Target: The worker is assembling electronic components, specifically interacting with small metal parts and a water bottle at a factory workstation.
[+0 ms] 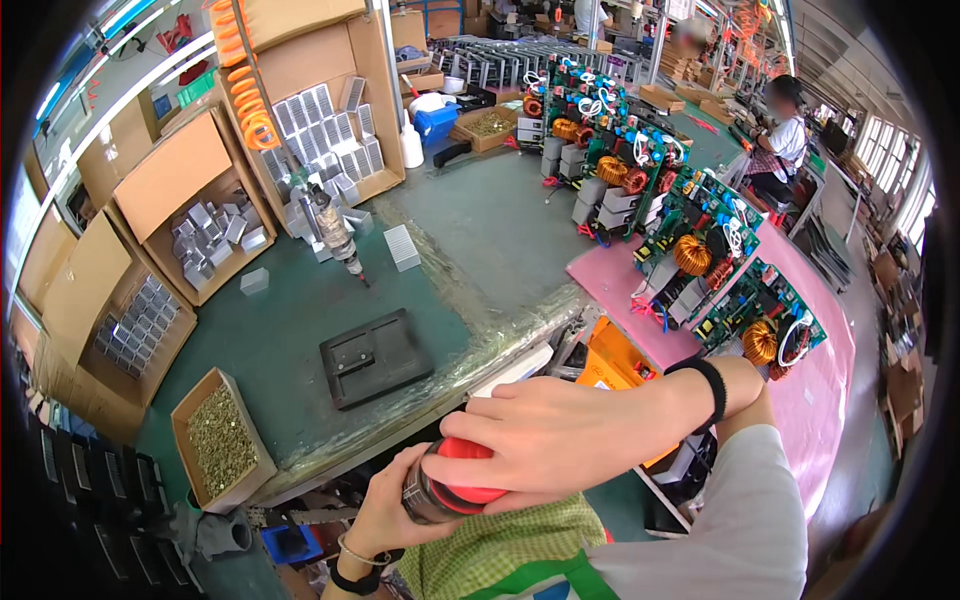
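head view shows red-lidded container (466,449) between both hands (545,428).

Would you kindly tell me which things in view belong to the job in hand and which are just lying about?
In the job, as far as I can tell:
- red-topped container
- left hand, around its dark body
- right hand, over its top

Seemingly not in use:
- black fixture
- hanging screwdriver
- circuit boards
- white bottle

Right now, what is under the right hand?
A red lid on a dark container, held by the left hand. The right hand covers part of the lid; the container's inside is hidden.
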`<move>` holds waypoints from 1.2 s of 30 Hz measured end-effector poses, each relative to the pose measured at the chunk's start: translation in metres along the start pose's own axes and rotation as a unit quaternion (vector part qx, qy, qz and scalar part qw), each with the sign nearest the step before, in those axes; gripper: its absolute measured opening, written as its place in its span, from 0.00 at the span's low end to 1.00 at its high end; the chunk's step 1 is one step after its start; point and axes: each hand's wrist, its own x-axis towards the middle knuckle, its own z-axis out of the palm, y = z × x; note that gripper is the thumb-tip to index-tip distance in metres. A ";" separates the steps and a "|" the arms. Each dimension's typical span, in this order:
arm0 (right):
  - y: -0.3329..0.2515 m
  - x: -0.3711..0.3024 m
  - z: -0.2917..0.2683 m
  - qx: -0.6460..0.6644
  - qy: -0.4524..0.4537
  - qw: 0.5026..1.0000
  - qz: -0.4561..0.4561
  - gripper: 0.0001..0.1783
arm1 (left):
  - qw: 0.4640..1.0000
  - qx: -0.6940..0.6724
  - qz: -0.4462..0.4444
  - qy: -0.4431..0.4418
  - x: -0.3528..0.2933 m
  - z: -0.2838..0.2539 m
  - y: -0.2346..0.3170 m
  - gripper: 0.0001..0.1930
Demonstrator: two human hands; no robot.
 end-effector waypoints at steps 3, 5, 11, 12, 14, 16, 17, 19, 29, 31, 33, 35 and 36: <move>0.001 -0.002 -0.022 0.035 0.047 0.997 -0.050 0.27 | 0.995 -0.100 -0.010 -0.025 -0.001 -0.007 0.008 0.41; 0.001 -0.006 -0.035 0.086 0.073 0.992 -0.059 0.30 | 0.982 -0.186 -0.001 0.025 -0.008 -0.011 0.008 0.42; 0.006 -0.035 -0.023 0.379 0.397 0.835 -0.042 0.48 | 0.985 -0.137 0.062 0.082 0.003 -0.043 0.049 0.38; 0.001 -0.039 -0.020 0.369 0.502 0.782 -0.018 0.50 | 0.978 -0.185 0.011 0.100 0.005 -0.045 0.054 0.35; -0.005 -0.040 -0.015 0.359 0.596 0.718 0.003 0.52 | 0.968 -0.098 0.177 0.151 0.027 -0.046 0.058 0.33; -0.010 -0.039 -0.015 0.331 0.678 0.657 0.016 0.55 | 0.920 -0.002 0.340 0.194 0.039 -0.046 0.068 0.31; -0.012 -0.040 -0.013 0.334 0.675 0.657 0.010 0.55 | 0.912 0.010 0.349 0.216 0.040 -0.047 0.077 0.30; -0.015 -0.044 -0.009 0.290 0.707 0.645 -0.004 0.57 | 0.901 0.028 0.360 0.241 0.045 -0.048 0.087 0.28; -0.016 -0.037 -0.003 0.233 0.672 0.692 -0.124 0.40 | 0.830 0.133 0.418 0.344 0.051 -0.066 0.105 0.12; -0.007 -0.039 0.010 0.246 0.673 0.693 -0.079 0.54 | 0.812 0.154 0.416 0.378 0.047 -0.076 0.107 0.12; -0.007 -0.048 0.005 0.234 0.675 0.695 -0.086 0.54 | 0.816 0.166 0.438 0.338 0.045 -0.085 0.118 0.12; 0.006 -0.066 -0.001 0.345 0.497 0.755 -0.252 0.54 | 0.818 0.138 0.454 0.325 0.043 -0.087 0.129 0.13; -0.008 -0.062 0.012 0.356 0.623 0.683 -0.137 0.54 | 0.823 0.117 0.454 0.320 0.040 -0.090 0.133 0.17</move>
